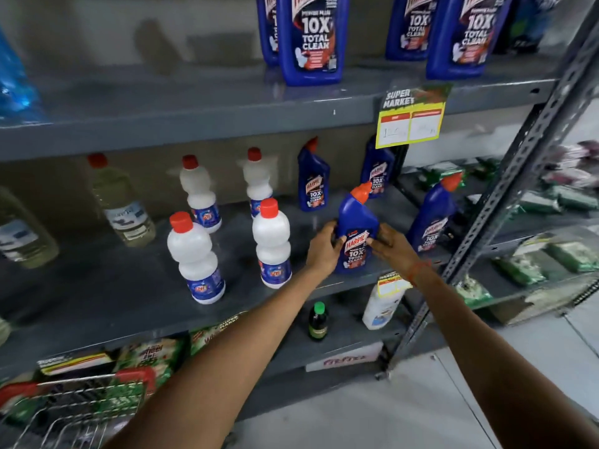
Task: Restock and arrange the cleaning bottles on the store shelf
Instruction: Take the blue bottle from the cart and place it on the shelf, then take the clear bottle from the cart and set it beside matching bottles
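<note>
A blue Harpic bottle with an orange-red cap stands upright near the front edge of the middle shelf. My left hand grips its left side and my right hand grips its right side. Three more blue Harpic bottles stand on the same shelf: two at the back and one at the right end. Several white bottles with red caps stand to the left of my hands.
Large blue bottles stand on the upper shelf above a yellow price tag. Pale liquid bottles fill the middle shelf's left. A perforated upright post borders the right. A wire basket sits lower left; small bottles on the lower shelf.
</note>
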Demonstrator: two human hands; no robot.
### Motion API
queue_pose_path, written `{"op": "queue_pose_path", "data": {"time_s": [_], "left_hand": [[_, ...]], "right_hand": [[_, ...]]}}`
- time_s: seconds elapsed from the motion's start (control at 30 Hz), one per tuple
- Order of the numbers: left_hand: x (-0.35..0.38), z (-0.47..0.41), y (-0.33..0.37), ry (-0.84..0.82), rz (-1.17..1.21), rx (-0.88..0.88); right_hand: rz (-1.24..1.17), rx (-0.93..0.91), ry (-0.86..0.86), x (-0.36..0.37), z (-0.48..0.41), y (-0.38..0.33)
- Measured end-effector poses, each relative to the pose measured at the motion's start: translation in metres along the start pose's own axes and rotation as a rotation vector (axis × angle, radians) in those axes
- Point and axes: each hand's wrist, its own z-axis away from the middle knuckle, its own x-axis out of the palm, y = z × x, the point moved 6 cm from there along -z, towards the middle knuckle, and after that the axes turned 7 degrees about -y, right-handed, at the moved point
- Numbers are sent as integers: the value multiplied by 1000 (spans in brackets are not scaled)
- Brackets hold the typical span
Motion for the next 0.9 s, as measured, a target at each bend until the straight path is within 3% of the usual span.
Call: {"op": "queue_pose_path", "data": {"time_s": [0.43,0.53,0.6,0.63,0.77,0.9], "left_hand": [[11,-6,-13,14,-30,64],[-3,17,-7,63,14,92],[-26,52,-4,158,96,189],[-41,74,-6,214,115,243],[-109,177,-39,451,96,256],[-178,272,-114,791,114,-15]], "right_hand": [[-50,17,1,4,2,4],[-23,-39,287,18,32,-2],[38,-201,527,44,63,-16],[25,-291,558,67,75,-26],[-93,-438,335,192,103,-63],[-191,-407,6,329,126,-81]]}}
